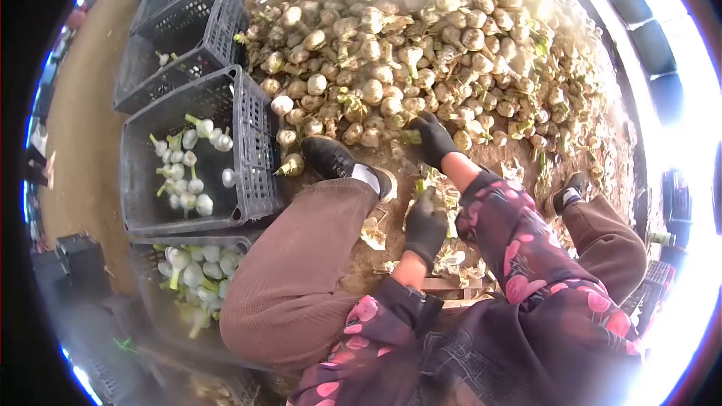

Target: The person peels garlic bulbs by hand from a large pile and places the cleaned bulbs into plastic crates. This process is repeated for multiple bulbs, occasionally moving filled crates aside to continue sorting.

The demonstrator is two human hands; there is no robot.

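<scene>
My right hand [435, 140], in a black glove, reaches to the near edge of a heap of garlic bulbs [372, 92]. Its fingers are closed around a garlic stem [411, 137], whose green end shows at the fingertips. Closer to my body, my left hand [426, 227], also gloved in black, is curled with its fingers together. Pale green and whitish scraps lie about its fingertips, and what it grips is hidden. Beneath both hands, dry garlic skins [450, 262] litter the dirt floor.
On my left stands a black plastic crate [256, 139] with white trimmed garlic inside. A nearer crate [143, 274] holds more garlic with green stems, and further crates [218, 26] stand beyond. My shoe [329, 158] touches the heap's edge. A bright wall edge [628, 68] runs along the right.
</scene>
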